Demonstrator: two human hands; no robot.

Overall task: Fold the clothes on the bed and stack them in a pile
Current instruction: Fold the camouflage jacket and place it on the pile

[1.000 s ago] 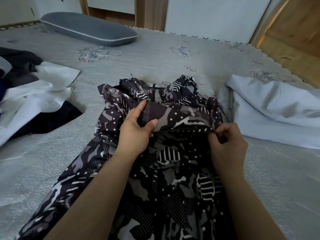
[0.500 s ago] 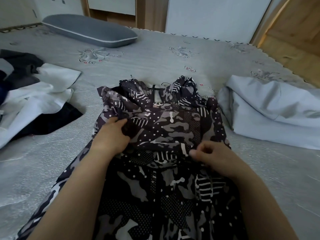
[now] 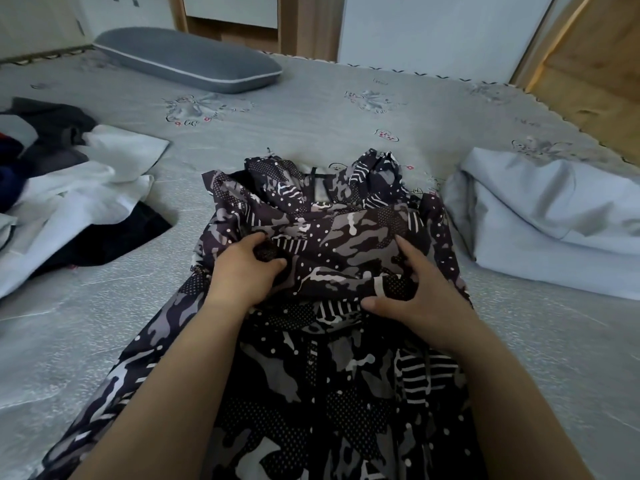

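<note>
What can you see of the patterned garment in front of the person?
The patterned garment is thin dark fabric printed with grey camouflage patches, white dots and stripes. It lies spread on the grey bed, its top part folded over and bunched. The left hand pinches a fold; the right hand rests spread on it.

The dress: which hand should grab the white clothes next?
Left, probably. The left hand is on the side of the dress nearer the white clothes. The right hand would have to cross over.
</note>
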